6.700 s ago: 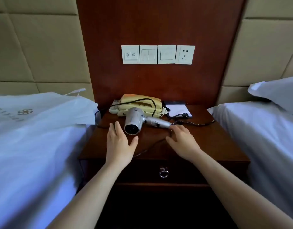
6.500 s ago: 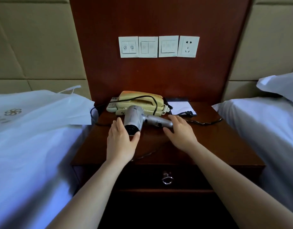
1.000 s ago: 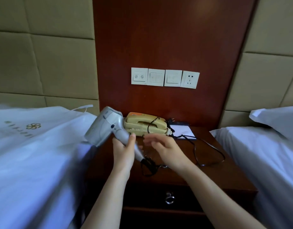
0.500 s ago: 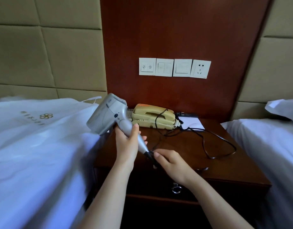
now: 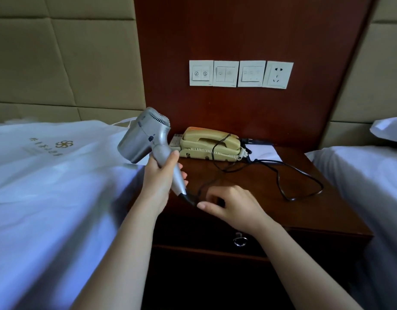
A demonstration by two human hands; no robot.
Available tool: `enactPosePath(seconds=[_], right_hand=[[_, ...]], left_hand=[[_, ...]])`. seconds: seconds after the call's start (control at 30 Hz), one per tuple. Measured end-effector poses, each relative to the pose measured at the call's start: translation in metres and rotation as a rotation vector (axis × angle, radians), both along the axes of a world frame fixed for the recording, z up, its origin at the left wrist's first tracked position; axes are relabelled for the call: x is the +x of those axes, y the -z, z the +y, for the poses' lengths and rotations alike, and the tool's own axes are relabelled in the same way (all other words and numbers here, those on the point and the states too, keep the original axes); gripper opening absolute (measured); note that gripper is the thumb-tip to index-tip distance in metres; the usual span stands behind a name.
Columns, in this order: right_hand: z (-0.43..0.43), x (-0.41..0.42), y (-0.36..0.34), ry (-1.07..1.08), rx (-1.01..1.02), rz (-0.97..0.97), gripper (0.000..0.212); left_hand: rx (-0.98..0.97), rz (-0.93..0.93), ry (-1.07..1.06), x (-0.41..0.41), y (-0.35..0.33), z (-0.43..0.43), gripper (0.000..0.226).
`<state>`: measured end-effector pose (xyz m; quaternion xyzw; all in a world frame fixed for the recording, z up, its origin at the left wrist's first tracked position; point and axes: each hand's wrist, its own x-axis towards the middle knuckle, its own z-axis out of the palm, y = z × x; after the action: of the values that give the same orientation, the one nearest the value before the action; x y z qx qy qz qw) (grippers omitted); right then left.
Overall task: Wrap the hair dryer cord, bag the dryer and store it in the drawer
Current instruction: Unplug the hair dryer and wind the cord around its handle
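Note:
My left hand (image 5: 160,179) grips the handle of the silver hair dryer (image 5: 145,136), held up above the left side of the nightstand (image 5: 282,211) with its nozzle pointing left. The black cord (image 5: 305,189) leaves the handle's base, loops across the nightstand top and runs over the phone. My right hand (image 5: 232,204) is just right of the handle's base with fingers curled round the cord there. A white bag (image 5: 47,153) with a gold logo lies on the left bed. The drawer (image 5: 239,240) with a ring pull sits closed below.
A yellow telephone (image 5: 209,144) and a white notepad (image 5: 263,152) stand at the back of the nightstand. Switch plates and a socket (image 5: 279,74) are on the wood panel above. A second bed (image 5: 360,175) with a pillow lies to the right.
Earlier the dryer lay on the nightstand; my left hand has since lifted it by the handle. In the last second my right hand dropped to the cord at the handle's base.

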<state>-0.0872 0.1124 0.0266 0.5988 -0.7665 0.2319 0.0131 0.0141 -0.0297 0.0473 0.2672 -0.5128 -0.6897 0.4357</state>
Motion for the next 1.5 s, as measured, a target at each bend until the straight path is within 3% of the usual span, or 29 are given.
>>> enactPosePath(seconds=[0.13,0.27,0.43,0.5,0.6,0.67,0.83,0.93,1.2,1.3,1.37,1.5], right_hand=[[0.003,-0.012,0.002,0.059,-0.031,-0.003,0.035],[-0.002,-0.012,0.008,-0.063,-0.083,-0.378,0.021],[0.002,-0.019,0.019,-0.06,-0.075,-0.532,0.016],[0.005,-0.021,0.018,-0.081,-0.143,-0.739,0.014],[0.007,-0.024,0.013,-0.116,-0.212,-1.151,0.04],[0.006,-0.024,0.011,-0.179,-0.168,-1.306,0.054],[-0.006,-0.003,0.005,-0.239,0.182,-1.18,0.077],[-0.015,0.003,0.007,-0.266,0.323,-0.986,0.084],[-0.014,0.001,0.001,-0.149,0.264,-0.809,0.08],[-0.005,-0.008,0.002,0.024,0.185,-0.909,0.073],[-0.001,-0.01,0.005,-0.012,0.065,-0.991,0.063],[-0.002,-0.011,0.007,0.001,-0.092,-0.933,0.049]], left_hand=[[0.001,0.041,0.019,-0.001,-0.002,-0.002,0.008],[-0.011,0.028,-0.056,0.0,0.003,-0.011,0.014],[0.071,0.044,-0.099,-0.001,0.01,-0.007,0.014],[0.145,0.098,-0.074,0.0,0.009,-0.005,0.01],[0.234,0.18,-0.04,0.003,0.006,-0.005,0.011],[0.272,0.205,-0.017,0.003,0.006,-0.004,0.007],[0.283,0.207,0.005,-0.001,0.009,0.0,0.007],[0.207,0.16,-0.026,-0.001,0.013,-0.003,0.01],[0.219,0.125,-0.008,0.009,0.011,-0.015,0.012],[0.202,0.093,0.027,0.016,0.01,-0.023,0.015],[0.181,0.065,0.032,0.019,0.012,-0.025,0.015],[0.176,0.071,0.02,0.015,0.013,-0.023,0.016]])
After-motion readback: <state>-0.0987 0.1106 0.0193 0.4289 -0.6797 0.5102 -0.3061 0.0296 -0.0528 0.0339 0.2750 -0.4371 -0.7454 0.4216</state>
